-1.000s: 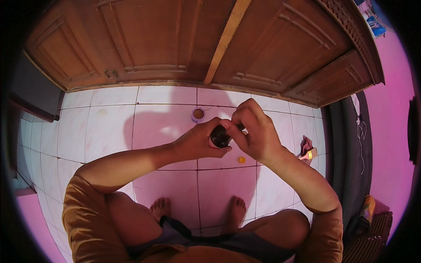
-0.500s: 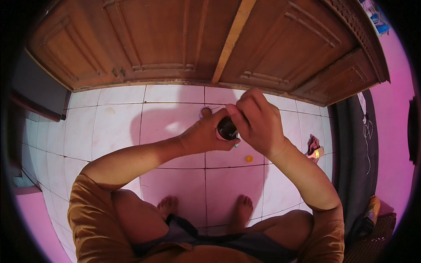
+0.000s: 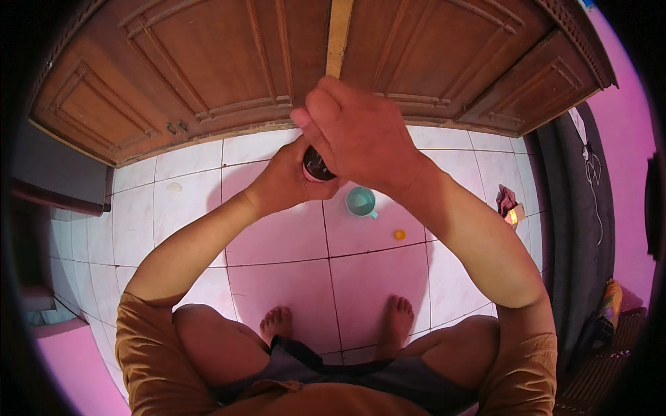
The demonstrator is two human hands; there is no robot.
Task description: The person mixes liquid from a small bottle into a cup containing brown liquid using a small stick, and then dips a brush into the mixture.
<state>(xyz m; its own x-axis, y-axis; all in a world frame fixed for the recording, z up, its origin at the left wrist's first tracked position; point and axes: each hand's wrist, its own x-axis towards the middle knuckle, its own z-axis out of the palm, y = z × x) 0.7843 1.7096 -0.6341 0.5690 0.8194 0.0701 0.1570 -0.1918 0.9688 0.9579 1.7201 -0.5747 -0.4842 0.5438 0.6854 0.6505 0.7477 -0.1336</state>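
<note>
My left hand [image 3: 281, 180] is wrapped round a small dark container [image 3: 317, 165], perhaps a bottle or jar, with a pinkish lower rim. Over its upper end my right hand [image 3: 364, 135] is closed, fingers curled and thumb pressed in. Whatever sits between those fingers is hidden. Both hands are raised above the floor, near the cabinet front. Below and to the right of them stands a teal cup [image 3: 360, 201] with a small handle. A little yellow cap-like piece [image 3: 399, 235] lies on the tiles nearer to me.
A carved wooden cabinet [image 3: 201, 69] spans the far side. On the tiled floor [image 3: 277, 243], to the right, a paintbrush [image 3: 513, 216] lies by a dark reddish cloth [image 3: 507, 197]. A white cable [image 3: 593, 170] hangs at the right. My bare feet [image 3: 400, 319] are close to me.
Both hands have moved up and left with the dark container, and my right hand now covers more of it. The teal cup has come into view; the small brown-filled container is now hidden.
</note>
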